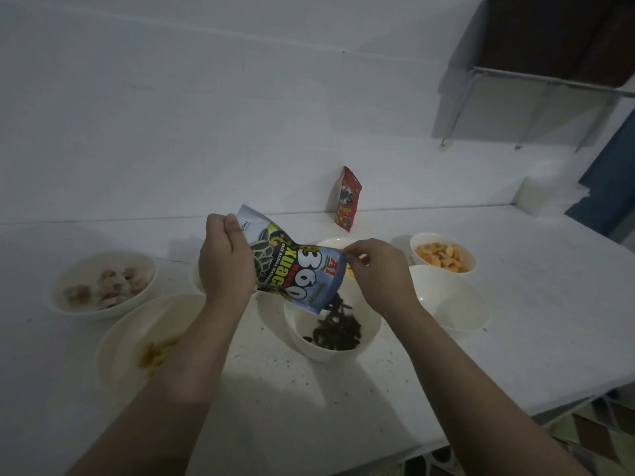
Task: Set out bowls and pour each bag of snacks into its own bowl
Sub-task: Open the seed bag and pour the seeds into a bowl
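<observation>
A blue and white sunflower seed bag hangs tilted, mouth down, over a white bowl at the middle of the table. Dark seeds are falling from the bag and lie heaped in that bowl. My left hand grips the bag's raised bottom end. My right hand pinches the bag's upper corner near the mouth. A red snack bag stands upright against the wall behind. An empty white bowl sits to the right.
Other white bowls hold snacks: pale pieces at far left, yellow sticks at front left, orange rings at back right, and one partly hidden behind the bag. The white table's edge runs along the front right. A shelf hangs above.
</observation>
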A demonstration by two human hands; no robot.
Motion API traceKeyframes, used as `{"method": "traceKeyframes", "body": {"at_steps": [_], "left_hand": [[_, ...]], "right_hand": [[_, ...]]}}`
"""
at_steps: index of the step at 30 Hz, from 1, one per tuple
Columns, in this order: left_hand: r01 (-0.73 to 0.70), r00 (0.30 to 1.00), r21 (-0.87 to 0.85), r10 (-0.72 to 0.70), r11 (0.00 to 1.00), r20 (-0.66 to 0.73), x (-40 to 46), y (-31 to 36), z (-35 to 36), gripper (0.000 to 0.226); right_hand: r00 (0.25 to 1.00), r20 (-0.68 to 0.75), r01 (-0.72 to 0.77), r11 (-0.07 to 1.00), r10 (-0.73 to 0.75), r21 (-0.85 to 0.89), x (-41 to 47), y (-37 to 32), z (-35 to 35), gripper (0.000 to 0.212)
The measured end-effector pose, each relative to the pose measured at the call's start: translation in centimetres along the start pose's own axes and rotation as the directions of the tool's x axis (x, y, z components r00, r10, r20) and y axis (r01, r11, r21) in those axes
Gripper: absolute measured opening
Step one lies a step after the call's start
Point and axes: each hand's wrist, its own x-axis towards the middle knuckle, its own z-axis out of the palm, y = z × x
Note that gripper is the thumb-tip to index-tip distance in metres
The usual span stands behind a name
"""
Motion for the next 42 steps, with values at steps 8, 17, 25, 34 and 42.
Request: {"method": "traceKeyframes", "body": {"at_steps": [8,17,25,34,42], "left_hand": [[-0.008,1.0,-0.007,0.008,1.0,0.016,0.0,-0.4,-0.1,0.031],[0.003,1.0,0.001,-0.003,1.0,0.015,0.4,-0.6,-0.5,0.031],[-0.005,1.0,0.005,0.005,1.0,0.017,0.5,-0.7,-0.8,0.031],[0.013,1.0,-0.023,-0.012,1.0,0.022,0.5,-0.8,-0.7,0.031],[0.009,0.999,-0.055,-0.007,0.998,0.032,0.3,-0.7,-0.5,0.031]], "right_hand": [[0.999,-0.036,-0.007,1.0,0.008,0.026,0.0,0.1,0.7,0.021],[0.998,-0.056,0.007,1.0,-0.006,0.024,-0.1,0.1,1.2,0.02],[0.999,-0.028,0.033,0.999,-0.034,-0.039,0.0,0.0,1.3,0.02],[0.999,-0.052,0.016,1.0,-0.016,0.001,0.0,0.1,1.4,0.02],[0.998,-0.046,0.044,0.999,-0.044,-0.011,0.4,0.3,0.9,0.02]]}}
